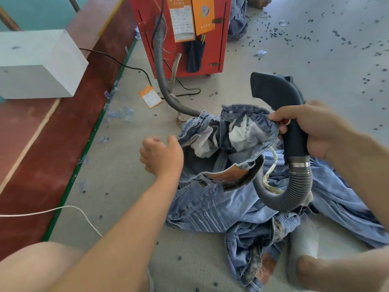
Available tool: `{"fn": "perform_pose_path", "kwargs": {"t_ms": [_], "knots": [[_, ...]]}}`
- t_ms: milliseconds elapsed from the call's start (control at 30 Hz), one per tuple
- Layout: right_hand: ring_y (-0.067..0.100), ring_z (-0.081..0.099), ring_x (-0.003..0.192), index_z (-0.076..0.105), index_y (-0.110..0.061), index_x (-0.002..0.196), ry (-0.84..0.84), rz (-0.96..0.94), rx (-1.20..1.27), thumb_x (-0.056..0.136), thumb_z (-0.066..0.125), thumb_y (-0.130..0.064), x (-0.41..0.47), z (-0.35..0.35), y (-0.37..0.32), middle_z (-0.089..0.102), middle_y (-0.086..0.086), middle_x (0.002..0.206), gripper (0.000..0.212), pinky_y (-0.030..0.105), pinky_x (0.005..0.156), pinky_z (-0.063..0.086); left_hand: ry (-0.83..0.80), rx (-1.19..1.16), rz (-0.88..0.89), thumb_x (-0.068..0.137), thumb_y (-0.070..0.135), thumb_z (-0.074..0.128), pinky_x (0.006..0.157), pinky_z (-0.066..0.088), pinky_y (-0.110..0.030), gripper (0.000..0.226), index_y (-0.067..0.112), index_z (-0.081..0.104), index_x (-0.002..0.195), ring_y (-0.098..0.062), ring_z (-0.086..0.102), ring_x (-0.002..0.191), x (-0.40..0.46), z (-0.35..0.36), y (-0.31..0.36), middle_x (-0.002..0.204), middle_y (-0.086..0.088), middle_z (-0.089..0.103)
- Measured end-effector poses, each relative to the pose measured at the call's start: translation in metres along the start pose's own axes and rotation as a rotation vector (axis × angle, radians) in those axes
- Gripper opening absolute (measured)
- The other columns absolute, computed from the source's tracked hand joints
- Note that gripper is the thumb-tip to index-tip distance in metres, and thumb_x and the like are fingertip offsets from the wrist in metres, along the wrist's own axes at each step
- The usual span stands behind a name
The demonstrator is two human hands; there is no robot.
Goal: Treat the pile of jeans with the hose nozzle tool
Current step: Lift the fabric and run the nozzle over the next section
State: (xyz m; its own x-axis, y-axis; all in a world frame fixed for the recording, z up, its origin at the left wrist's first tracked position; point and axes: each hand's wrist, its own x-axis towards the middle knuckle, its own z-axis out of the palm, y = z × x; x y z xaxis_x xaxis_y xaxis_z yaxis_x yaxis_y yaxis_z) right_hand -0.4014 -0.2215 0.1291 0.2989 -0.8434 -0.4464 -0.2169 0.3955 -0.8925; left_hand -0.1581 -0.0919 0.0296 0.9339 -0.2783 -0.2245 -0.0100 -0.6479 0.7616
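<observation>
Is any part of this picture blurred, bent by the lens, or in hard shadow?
Head view: the left hand shows slight motion blur; the wide lens bends the platform's green edge; light is soft and even, only faint shadow under the jeans.

The pile of jeans (263, 207) is lying before you on the floor (315, 49); the machine (181, 34) is standing behind it, the box (40, 62) at your left.

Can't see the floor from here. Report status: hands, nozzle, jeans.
Right hand grips hose nozzle tool, also pinching waistband of jeans. Left hand open at waistband's other side. Hose loops over pile.
</observation>
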Motion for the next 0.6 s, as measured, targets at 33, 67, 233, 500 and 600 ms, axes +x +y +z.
{"fn": "perform_pose_path", "kwargs": {"t_ms": [33, 67, 233, 500, 600], "knots": [[0.015, 0.049, 0.042, 0.064, -0.004, 0.072, 0.012, -0.007, 0.012, 0.079, 0.076, -0.004, 0.000, 0.001, -0.001, 0.051, 0.004, 0.050, 0.014, 0.027, 0.048, 0.051, -0.028, 0.027, -0.117, 0.093, 0.029, 0.055, 0.110, 0.034, -0.049, 0.037, 0.011, 0.049, 0.124, -0.037, 0.039, 0.133, 0.000, -0.001, -0.008, 0.140, -0.016, 0.045], [0.014, 0.049, 0.041, 0.065, -0.006, 0.067, 0.021, -0.010, 0.027, 0.079, 0.076, -0.003, -0.001, 0.003, -0.002, 0.051, 0.003, 0.049, 0.017, 0.027, 0.048, 0.051, -0.059, 0.059, -0.169, 0.093, 0.026, 0.054, 0.112, 0.032, -0.050, 0.034, 0.012, 0.048, 0.124, -0.037, 0.037, 0.134, -0.001, -0.002, -0.018, 0.143, -0.017, 0.042], [0.013, 0.050, 0.042, 0.065, -0.016, 0.046, 0.043, -0.006, 0.055, 0.079, 0.075, -0.001, 0.002, 0.006, -0.004, 0.052, 0.002, 0.052, 0.037, 0.027, 0.050, 0.052, -0.183, 0.633, 0.460, 0.081, 0.009, 0.067, 0.101, 0.035, -0.046, 0.046, 0.018, 0.051, 0.123, -0.033, 0.037, 0.122, -0.003, -0.010, -0.081, 0.131, -0.011, 0.042], [0.014, 0.056, 0.046, 0.065, -0.004, 0.092, -0.016, -0.067, -0.084, 0.080, 0.081, -0.006, 0.003, 0.028, -0.005, 0.061, 0.004, 0.059, 0.019, 0.028, 0.051, 0.052, -0.420, 0.690, 1.084, 0.092, 0.038, 0.070, 0.114, 0.025, -0.052, 0.012, 0.035, 0.076, 0.102, -0.031, 0.025, 0.148, -0.003, -0.016, -0.094, 0.154, 0.003, 0.042], [0.016, 0.060, 0.050, 0.065, -0.008, 0.105, -0.032, -0.176, -0.262, 0.084, 0.081, -0.013, 0.002, 0.032, -0.010, 0.074, 0.007, 0.074, 0.027, 0.032, 0.054, 0.053, -0.547, 0.296, 0.746, 0.098, 0.023, 0.059, 0.098, 0.042, -0.043, 0.018, 0.023, 0.073, 0.087, -0.024, 0.058, 0.120, 0.003, -0.017, -0.075, 0.114, 0.006, 0.071]]}}
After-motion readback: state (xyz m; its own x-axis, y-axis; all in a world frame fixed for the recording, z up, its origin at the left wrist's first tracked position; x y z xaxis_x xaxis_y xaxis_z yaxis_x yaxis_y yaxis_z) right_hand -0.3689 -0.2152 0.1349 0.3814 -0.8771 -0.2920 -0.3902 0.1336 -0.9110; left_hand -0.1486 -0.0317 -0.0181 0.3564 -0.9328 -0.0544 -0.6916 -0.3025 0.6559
